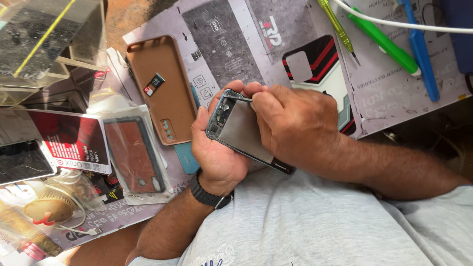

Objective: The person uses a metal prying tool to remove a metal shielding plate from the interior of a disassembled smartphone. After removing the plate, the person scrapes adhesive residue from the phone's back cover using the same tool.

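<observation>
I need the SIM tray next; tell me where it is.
In the head view, the small black SIM tray lies inside the brown phone case on the table, left of the left hand holding the opened phone.

Wearing light grey T-shirt (pixel 305 221), dark print showing near hem; sporting black wristwatch (pixel 209 196) on left wrist; forearms going bare.

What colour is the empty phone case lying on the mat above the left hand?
The phone case is tan brown, with a small black and red card lying inside it. The head view shows it.
</observation>
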